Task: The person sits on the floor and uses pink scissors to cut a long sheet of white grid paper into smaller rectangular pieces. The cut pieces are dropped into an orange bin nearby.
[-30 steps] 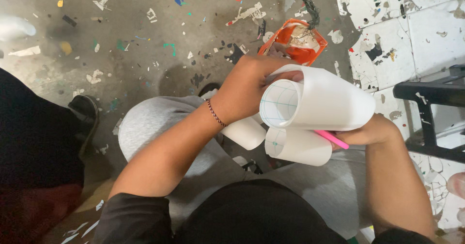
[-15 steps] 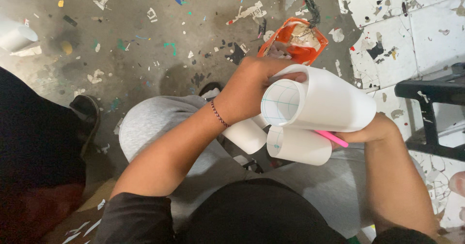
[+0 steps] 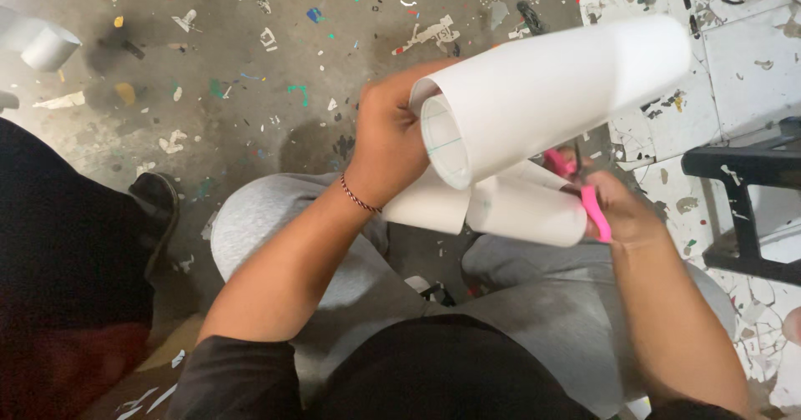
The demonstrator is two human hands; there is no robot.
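Your left hand (image 3: 390, 140) is wrapped around the near end of a large roll of white paper (image 3: 542, 90), fingers curled over its open mouth, where faint green lines show on the inner face; a thin braided bracelet (image 3: 360, 196) sits at that wrist; the roll slants up and away to the right, above your lap. Your right hand (image 3: 622, 211) is closed on pink-handled scissors (image 3: 588, 195), just beside the lower curls of the same sheet (image 3: 492, 207), which coil under the big roll and touch it; whether the blades are biting the paper you cannot tell, since the roll hides them. Your knees in grey trousers (image 3: 275, 228) sit below; the concrete floor (image 3: 250, 70) is strewn with small paper scraps; a roll of grey tape (image 3: 46, 45) lies far left, well apart; a black stand (image 3: 743, 170) is at the right.
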